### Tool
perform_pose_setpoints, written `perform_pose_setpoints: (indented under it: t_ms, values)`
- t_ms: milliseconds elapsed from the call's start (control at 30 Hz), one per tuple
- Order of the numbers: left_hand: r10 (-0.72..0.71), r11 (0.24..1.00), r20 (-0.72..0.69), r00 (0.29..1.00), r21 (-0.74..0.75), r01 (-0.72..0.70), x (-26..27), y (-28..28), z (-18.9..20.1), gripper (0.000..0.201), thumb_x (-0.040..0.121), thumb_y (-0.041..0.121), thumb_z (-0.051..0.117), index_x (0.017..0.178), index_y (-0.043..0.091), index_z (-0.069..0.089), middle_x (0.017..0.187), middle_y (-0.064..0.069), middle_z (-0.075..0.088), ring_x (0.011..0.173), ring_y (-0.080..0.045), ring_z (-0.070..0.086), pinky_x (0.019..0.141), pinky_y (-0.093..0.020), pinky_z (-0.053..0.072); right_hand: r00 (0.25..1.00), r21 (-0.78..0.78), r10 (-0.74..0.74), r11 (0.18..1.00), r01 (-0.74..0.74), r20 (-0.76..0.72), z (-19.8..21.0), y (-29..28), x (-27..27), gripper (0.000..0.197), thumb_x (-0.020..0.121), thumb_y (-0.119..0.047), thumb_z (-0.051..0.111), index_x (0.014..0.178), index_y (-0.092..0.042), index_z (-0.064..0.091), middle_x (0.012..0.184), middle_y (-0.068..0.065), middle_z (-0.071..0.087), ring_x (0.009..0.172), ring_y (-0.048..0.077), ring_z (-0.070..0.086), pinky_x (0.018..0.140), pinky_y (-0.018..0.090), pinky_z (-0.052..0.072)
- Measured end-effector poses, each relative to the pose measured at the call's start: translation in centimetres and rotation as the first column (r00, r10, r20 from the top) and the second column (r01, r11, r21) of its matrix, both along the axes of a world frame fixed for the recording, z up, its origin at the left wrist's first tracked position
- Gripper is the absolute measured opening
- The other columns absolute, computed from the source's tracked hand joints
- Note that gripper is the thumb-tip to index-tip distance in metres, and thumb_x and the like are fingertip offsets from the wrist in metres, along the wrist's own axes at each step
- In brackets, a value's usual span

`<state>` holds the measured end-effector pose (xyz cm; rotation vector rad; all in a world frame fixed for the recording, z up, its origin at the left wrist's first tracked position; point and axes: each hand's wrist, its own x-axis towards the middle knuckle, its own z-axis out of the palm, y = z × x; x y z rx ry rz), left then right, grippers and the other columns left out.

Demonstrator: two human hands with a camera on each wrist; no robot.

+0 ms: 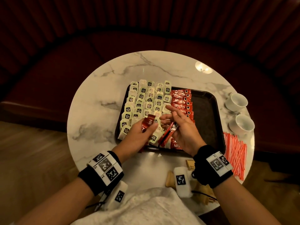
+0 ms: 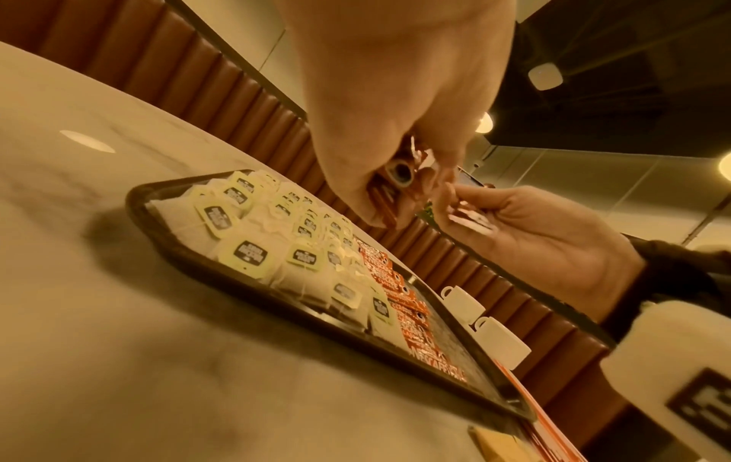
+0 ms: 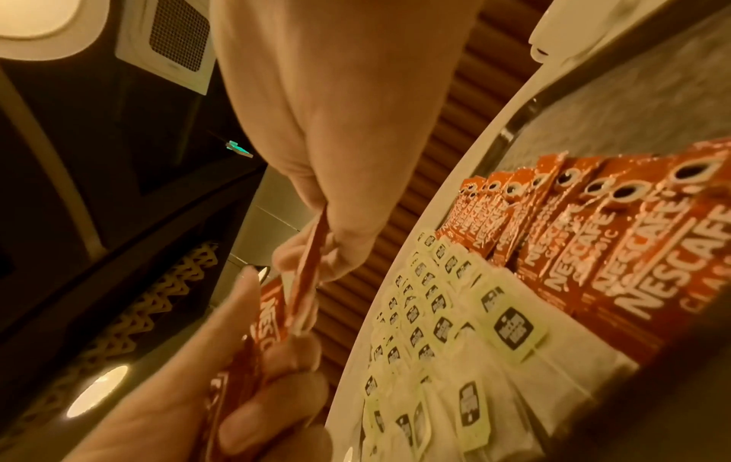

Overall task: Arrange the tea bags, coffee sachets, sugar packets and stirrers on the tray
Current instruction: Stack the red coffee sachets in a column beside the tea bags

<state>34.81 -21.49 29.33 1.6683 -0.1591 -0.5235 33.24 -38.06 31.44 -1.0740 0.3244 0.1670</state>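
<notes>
**Halfway through the coffee sachets**

So the tray (image 1: 209, 96) already has tea bags (image 1: 142, 101) filling its left part and a column of coffee sachets (image 1: 181, 103) beside them. Left hand (image 1: 138, 135) grips a bunch of sachets (image 1: 148, 123) above the tray, right hand (image 1: 181, 130) pinches a couple more (image 1: 167, 135). I'd guess these go down next, overlapped along that column. Stirrers (image 1: 235, 153) and sugar packets (image 1: 190, 164) wait on the table (image 1: 97, 111).

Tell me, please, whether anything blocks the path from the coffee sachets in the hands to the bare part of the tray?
Nothing visible does. The coffee sachets are held above the tea bags; the tray is bare right of the sachet row.
</notes>
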Motion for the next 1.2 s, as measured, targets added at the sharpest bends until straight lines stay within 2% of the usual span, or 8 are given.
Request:
perform_pose_setpoints:
  t_ms: [200, 400, 533, 600, 767, 867, 1000, 1200]
  values:
    - [-0.057, 0.998, 0.000, 0.998, 0.022, 0.057, -0.4, -0.6, 0.1, 0.023, 0.085, 0.026, 0.073, 0.104, 0.016, 0.067, 0.087, 0.004, 0.074, 0.077, -0.001, 0.068, 0.067, -0.011, 0.048, 0.997, 0.049, -0.075, 0.996, 0.075, 0.000, -0.1, 0.6, -0.2, 0.036, 0.108, -0.027, 0.029, 0.137, -0.021, 0.050, 0.122, 0.001, 0.070, 0.109, 0.017, 0.068, 0.082, 0.033, 0.058]
    - [-0.054, 0.997, 0.019, 0.998, 0.052, 0.053, -0.2, -0.5, -0.1, 0.007, 0.085, 0.014, 0.072, 0.091, 0.014, 0.068, 0.070, 0.008, 0.070, 0.058, 0.003, 0.061, 0.060, -0.011, 0.043, 0.998, 0.032, -0.058, 0.998, 0.057, 0.023, -0.3, 0.3, -0.7, 0.037, 0.108, -0.030, 0.027, 0.136, -0.022, 0.049, 0.123, 0.002, 0.070, 0.117, 0.018, 0.065, 0.099, 0.038, 0.052]
    - [0.025, 0.988, 0.329, 0.944, 0.137, -0.074, 0.1, 0.0, -0.6, 0.014, 0.082, 0.016, 0.075, 0.094, 0.012, 0.068, 0.086, 0.003, 0.066, 0.079, -0.011, 0.063, 0.071, -0.017, 0.049, 0.998, 0.001, -0.039, 0.999, 0.039, -0.050, -0.7, -0.8, -0.8, 0.060, 0.095, -0.056, 0.031, 0.131, -0.016, 0.055, 0.121, 0.009, 0.070, 0.114, 0.024, 0.066, 0.096, 0.039, 0.052]
    - [0.001, 0.991, 0.505, 0.863, 0.114, -0.068, 0.2, 0.2, -0.6, 0.013, 0.083, 0.011, 0.074, 0.094, 0.007, 0.070, 0.088, 0.004, 0.062, 0.080, -0.010, 0.061, 0.075, -0.019, 0.051, 0.992, -0.048, 0.039, 0.998, -0.044, -0.116, -0.7, -1.3, -1.0, 0.066, 0.087, -0.062, 0.038, 0.123, -0.011, 0.061, 0.111, 0.012, 0.072, 0.099, 0.025, 0.071, 0.083, 0.034, 0.058]
    - [-0.018, 0.988, 0.659, 0.752, 0.125, -0.086, 0.3, 0.6, -1.0, 0.015, 0.083, 0.009, 0.072, 0.097, 0.003, 0.071, 0.093, 0.003, 0.061, 0.085, -0.007, 0.061, 0.076, -0.020, 0.054, 0.969, -0.093, 0.226, 0.968, -0.235, -0.102, -1.2, -2.2, -2.1, 0.028, 0.092, -0.006, 0.060, 0.120, -0.007, 0.063, 0.089, 0.012, 0.070, 0.081, 0.019, 0.071, 0.067, 0.025, 0.059]
    - [0.125, 0.979, 0.526, 0.841, 0.073, -0.190, 0.3, 0.3, -0.8, 0.023, 0.086, 0.011, 0.072, 0.107, 0.015, 0.065, 0.098, 0.006, 0.062, 0.089, -0.003, 0.061, 0.081, -0.019, 0.053, 0.969, -0.173, 0.236, 0.954, -0.245, -0.068, -1.2, -2.4, -2.5, 0.031, 0.089, 0.001, 0.062, 0.118, -0.009, 0.063, 0.086, 0.008, 0.071, 0.082, 0.019, 0.071, 0.069, 0.026, 0.059]
    - [0.283, 0.956, 0.267, 0.921, -0.006, -0.292, 0.6, 0.3, -0.5, 0.019, 0.091, 0.043, 0.062, 0.104, 0.030, 0.065, 0.092, 0.000, 0.072, 0.088, -0.017, 0.069, 0.082, -0.041, 0.057, 0.970, -0.178, 0.234, 0.954, -0.242, -0.066, -1.2, -2.1, -2.8, 0.030, 0.084, -0.003, 0.067, 0.114, -0.007, 0.063, 0.086, 0.006, 0.073, 0.083, 0.020, 0.072, 0.068, 0.031, 0.062]
    - [0.195, 0.980, 0.141, 0.971, -0.068, -0.187, 0.2, -0.1, 0.0, 0.006, 0.083, 0.020, 0.073, 0.085, 0.018, 0.067, 0.059, 0.016, 0.064, 0.053, 0.004, 0.056, 0.057, -0.013, 0.042, 0.952, -0.278, 0.288, 0.911, -0.305, -0.102, -1.0, -1.8, -3.1, 0.029, 0.083, -0.010, 0.072, 0.111, -0.009, 0.064, 0.094, 0.008, 0.072, 0.088, 0.022, 0.072, 0.073, 0.034, 0.061]
